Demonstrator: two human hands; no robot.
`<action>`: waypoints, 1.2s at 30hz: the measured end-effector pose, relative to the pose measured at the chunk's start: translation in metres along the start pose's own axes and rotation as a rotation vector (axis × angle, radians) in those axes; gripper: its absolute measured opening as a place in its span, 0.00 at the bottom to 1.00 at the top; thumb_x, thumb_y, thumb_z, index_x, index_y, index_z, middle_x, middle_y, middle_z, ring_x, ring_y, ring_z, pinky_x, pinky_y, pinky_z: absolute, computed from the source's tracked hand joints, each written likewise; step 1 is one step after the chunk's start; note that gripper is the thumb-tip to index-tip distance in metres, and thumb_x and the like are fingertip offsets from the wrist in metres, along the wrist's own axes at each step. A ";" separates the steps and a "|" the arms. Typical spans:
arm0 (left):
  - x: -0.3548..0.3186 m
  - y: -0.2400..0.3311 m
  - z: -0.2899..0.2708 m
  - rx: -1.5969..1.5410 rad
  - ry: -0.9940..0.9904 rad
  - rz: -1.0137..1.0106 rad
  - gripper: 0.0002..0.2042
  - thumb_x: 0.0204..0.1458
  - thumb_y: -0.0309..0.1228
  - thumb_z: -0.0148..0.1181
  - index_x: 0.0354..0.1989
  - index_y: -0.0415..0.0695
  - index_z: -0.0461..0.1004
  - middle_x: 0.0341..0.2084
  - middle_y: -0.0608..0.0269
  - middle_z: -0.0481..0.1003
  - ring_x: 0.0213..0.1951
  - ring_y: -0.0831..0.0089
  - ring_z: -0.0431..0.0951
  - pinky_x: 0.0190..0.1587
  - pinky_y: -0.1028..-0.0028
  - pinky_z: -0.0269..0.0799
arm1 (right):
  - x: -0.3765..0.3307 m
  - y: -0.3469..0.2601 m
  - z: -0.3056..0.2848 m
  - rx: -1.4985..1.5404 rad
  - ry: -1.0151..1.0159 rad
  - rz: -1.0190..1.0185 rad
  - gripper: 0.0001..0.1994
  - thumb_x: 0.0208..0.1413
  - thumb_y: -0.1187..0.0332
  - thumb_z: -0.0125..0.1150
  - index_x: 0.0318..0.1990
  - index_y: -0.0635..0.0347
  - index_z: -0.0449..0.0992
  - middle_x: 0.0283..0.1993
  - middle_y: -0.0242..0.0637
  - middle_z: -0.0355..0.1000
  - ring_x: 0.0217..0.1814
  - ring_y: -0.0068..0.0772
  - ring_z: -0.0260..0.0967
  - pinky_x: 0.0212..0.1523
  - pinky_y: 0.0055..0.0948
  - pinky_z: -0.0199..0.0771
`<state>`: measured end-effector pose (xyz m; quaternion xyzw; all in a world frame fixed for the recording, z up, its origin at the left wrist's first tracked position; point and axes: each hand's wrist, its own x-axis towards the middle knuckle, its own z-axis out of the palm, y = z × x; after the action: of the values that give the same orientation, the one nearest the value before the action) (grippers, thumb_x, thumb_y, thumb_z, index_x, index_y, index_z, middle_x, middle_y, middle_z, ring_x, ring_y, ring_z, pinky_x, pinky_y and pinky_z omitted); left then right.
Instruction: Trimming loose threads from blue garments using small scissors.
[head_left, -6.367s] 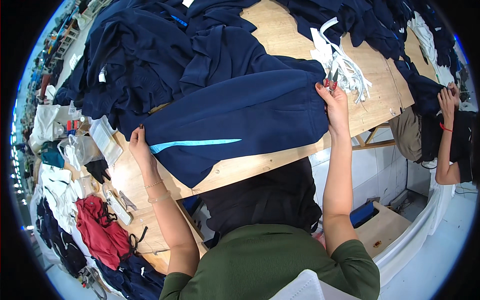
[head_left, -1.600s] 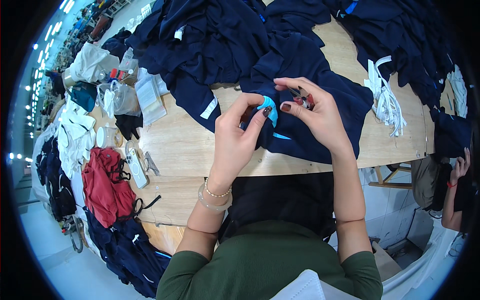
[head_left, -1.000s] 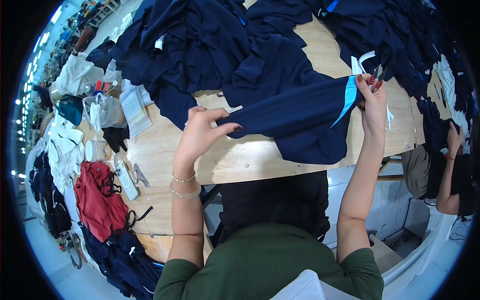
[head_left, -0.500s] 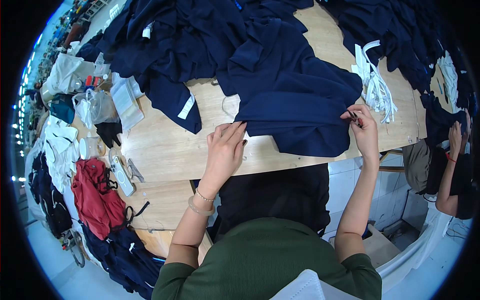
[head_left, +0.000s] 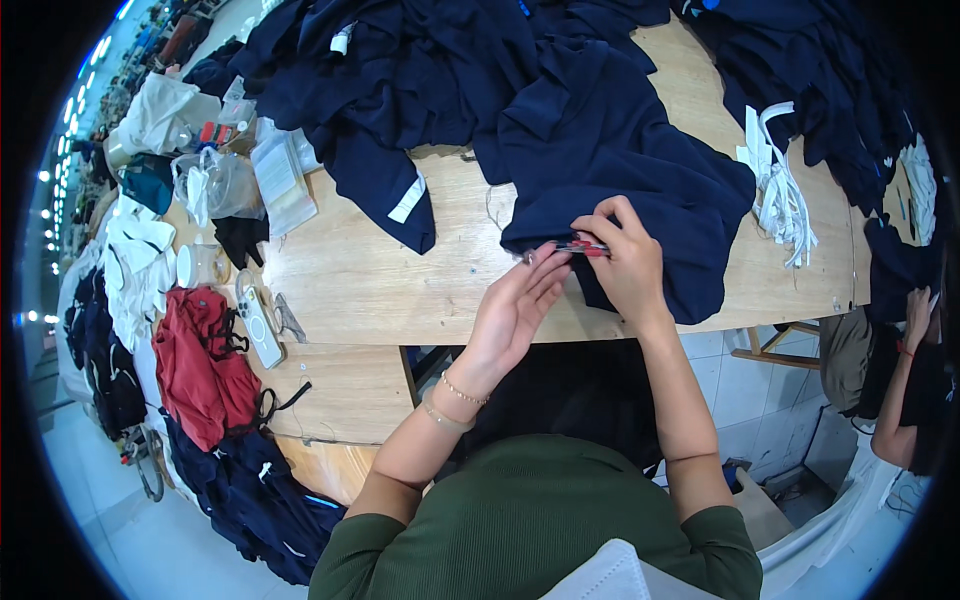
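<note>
A navy garment (head_left: 640, 180) lies on the wooden table in front of me, its near left corner under my hands. My right hand (head_left: 625, 265) is closed around small thread snips (head_left: 582, 247) with red on the handles; the blades point left. Close to the blade tips is my left hand (head_left: 515, 305), palm turned partly up, thumb and fingertips drawn together at the garment's edge. Whatever is pinched there, cloth or thread, is too small to make out.
More navy garments (head_left: 400, 90) are heaped across the far side, with white strips (head_left: 785, 190) to the right. At left lie a phone (head_left: 262, 325), a red cloth bag (head_left: 200, 365) and plastic bags (head_left: 225, 185). Another person's hand (head_left: 918, 315) works at far right.
My right hand has swung left with the snips, from the garment's right side to its near left corner. My left hand has come off the cloth and turned palm up.
</note>
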<state>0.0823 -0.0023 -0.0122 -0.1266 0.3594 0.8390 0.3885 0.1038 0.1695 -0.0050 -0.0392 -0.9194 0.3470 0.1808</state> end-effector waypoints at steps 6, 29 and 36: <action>0.017 0.014 0.000 -0.421 -0.005 -0.017 0.16 0.62 0.41 0.51 0.49 0.41 0.69 0.43 0.62 0.72 0.44 0.75 0.74 0.48 0.79 0.75 | -0.010 -0.018 -0.037 0.226 0.135 0.018 0.08 0.45 0.82 0.66 0.34 0.63 0.78 0.33 0.35 0.66 0.30 0.30 0.67 0.29 0.22 0.67; -0.015 0.016 0.059 -0.136 -0.073 0.228 0.11 0.64 0.35 0.47 0.45 0.40 0.71 0.36 0.57 0.77 0.40 0.70 0.79 0.52 0.69 0.76 | -0.011 -0.031 -0.064 0.212 0.312 -0.004 0.13 0.38 0.73 0.73 0.33 0.65 0.76 0.29 0.36 0.70 0.32 0.31 0.63 0.31 0.25 0.63; -0.016 0.018 0.063 -0.127 -0.053 0.217 0.10 0.64 0.35 0.47 0.42 0.41 0.70 0.34 0.58 0.77 0.39 0.71 0.79 0.51 0.69 0.76 | -0.007 -0.036 -0.062 0.142 0.310 -0.051 0.14 0.36 0.73 0.74 0.33 0.64 0.76 0.29 0.35 0.71 0.32 0.32 0.64 0.30 0.26 0.64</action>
<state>0.0841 0.0251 0.0497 -0.0890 0.3066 0.9003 0.2960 0.1344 0.1799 0.0595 -0.0558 -0.8545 0.3962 0.3314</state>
